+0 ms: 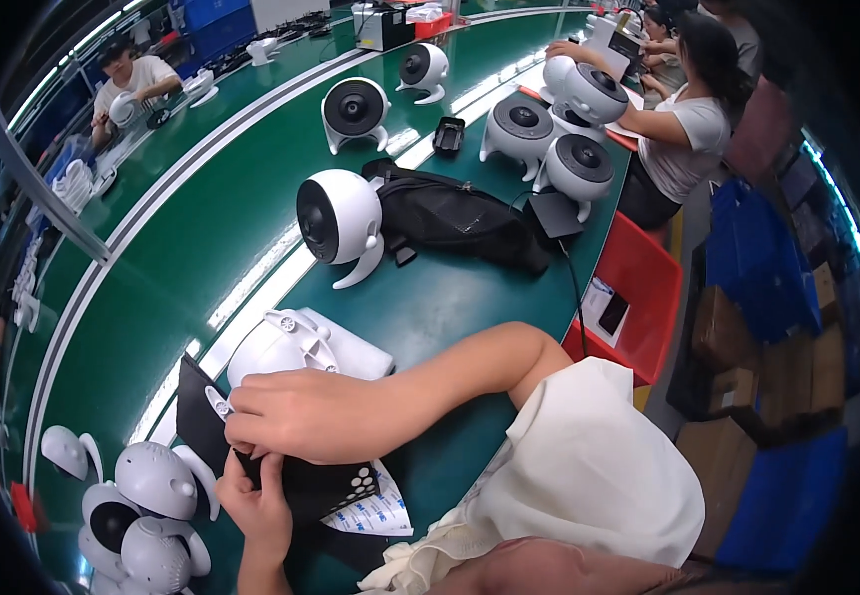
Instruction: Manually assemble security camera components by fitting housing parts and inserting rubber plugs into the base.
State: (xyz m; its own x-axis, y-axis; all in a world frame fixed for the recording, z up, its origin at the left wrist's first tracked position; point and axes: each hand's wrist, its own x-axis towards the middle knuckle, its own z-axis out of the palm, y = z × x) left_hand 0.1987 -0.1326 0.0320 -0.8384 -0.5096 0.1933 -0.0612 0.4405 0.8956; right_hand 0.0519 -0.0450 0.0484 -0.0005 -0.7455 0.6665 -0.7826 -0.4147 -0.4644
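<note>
While the left hand [259,506] and right hand [296,416] meet, fingers curled, whether they grip anything I can't tell; beneath, on the green table [430,322], lies a black sheet [313,488], white-dotted near one corner.

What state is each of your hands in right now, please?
Left hand: fingers bent, close to right hand; grip cannot be told.
Right hand: curled over black sheet; grip cannot be told.

The short sleeve [604,461] is loose and cream-white.
</note>
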